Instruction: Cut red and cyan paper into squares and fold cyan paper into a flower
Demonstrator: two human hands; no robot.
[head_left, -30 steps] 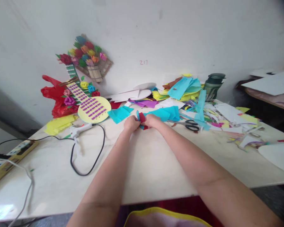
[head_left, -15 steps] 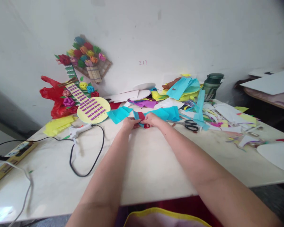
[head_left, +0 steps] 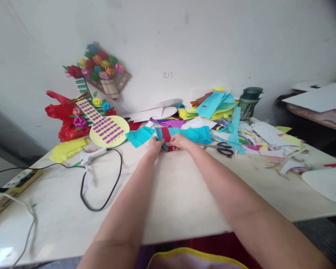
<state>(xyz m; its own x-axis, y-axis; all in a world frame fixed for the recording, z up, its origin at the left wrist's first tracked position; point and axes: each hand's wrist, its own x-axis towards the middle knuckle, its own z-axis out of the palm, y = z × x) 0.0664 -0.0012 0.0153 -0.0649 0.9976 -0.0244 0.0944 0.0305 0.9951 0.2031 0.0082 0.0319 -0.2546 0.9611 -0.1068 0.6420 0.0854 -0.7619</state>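
My left hand (head_left: 156, 145) is closed, pinching a light-blue strip of paper (head_left: 159, 133) between thumb and fingers. Right beside it, my right hand (head_left: 179, 141) pinches a red strip of paper (head_left: 166, 133) that stands up against the blue one. Whether the two strips are joined cannot be seen. Behind the hands lie turquoise crepe paper pieces, one to the left (head_left: 140, 136) and a longer one (head_left: 193, 133) to the right. Black-handled scissors (head_left: 224, 148) rest to the right of my right hand.
A white glue gun (head_left: 93, 156) with a looping black cord lies left, near a power strip (head_left: 14, 185). Behind it stand a yellow paper guitar (head_left: 109, 131) and paper flowers (head_left: 100, 63). Paper scraps (head_left: 264, 138) and a green bottle (head_left: 249, 102) are at right.
The blue and red strips now show taller and more upright between my hands. My left fingers have shifted their hold on the blue strip. The camera view has moved slightly.
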